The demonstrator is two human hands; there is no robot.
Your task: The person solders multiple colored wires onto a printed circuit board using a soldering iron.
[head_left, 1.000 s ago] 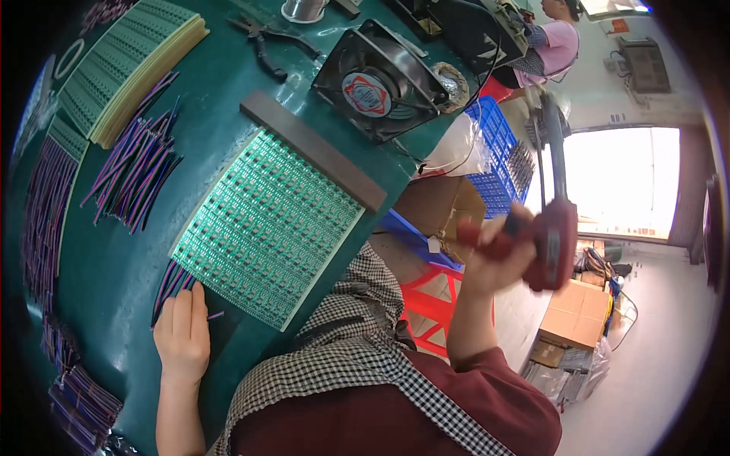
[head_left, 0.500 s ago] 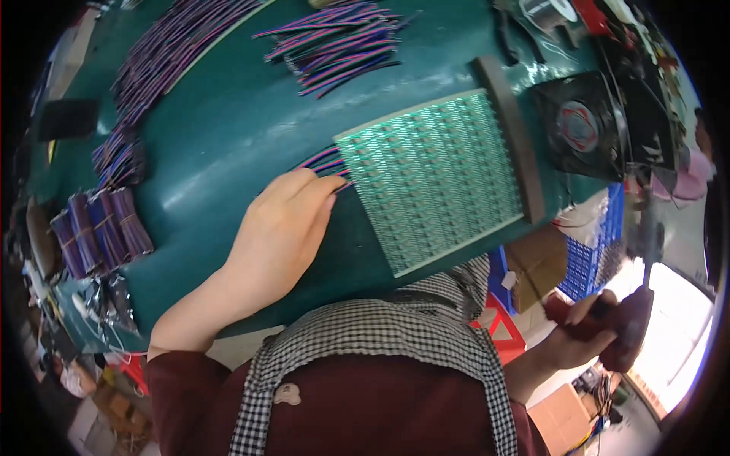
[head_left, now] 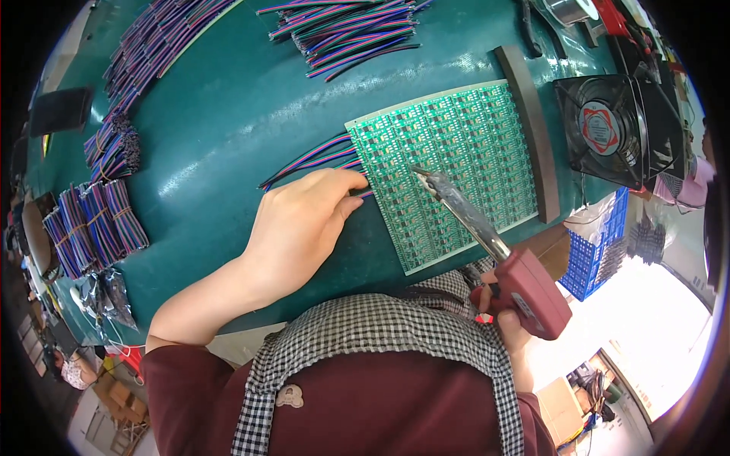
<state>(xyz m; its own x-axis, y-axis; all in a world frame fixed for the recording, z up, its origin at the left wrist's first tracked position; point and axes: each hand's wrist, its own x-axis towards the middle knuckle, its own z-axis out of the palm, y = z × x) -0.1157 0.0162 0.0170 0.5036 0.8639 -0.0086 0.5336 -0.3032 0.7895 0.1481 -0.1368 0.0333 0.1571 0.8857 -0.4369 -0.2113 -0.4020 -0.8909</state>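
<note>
A green circuit board panel (head_left: 449, 167) lies on the green work table, covered in rows of small parts. At its left edge my left hand (head_left: 300, 224) is closed, thumb and finger pinching the end of a multicoloured wire (head_left: 365, 194). More wires (head_left: 308, 159) stretch out beside that hand, their ends against or under the panel's edge. My right hand (head_left: 511, 328) grips a dark red soldering gun (head_left: 532, 295), whose body hides part of the fingers. Its metal tip points up and left over the middle of the panel; contact cannot be made out.
A dark bar (head_left: 531, 137) runs along the panel's right side, with a black fan (head_left: 601, 125) beyond it. Loose wires (head_left: 350, 34) lie at the far side. Tied wire bundles (head_left: 95, 228) sit at left. A solder spool (head_left: 570, 11) stands far right; a blue crate (head_left: 597, 251) is below.
My right hand has brought the soldering gun from the lower right, off the table, up and left over the panel. My left hand stays at the panel's left edge.
</note>
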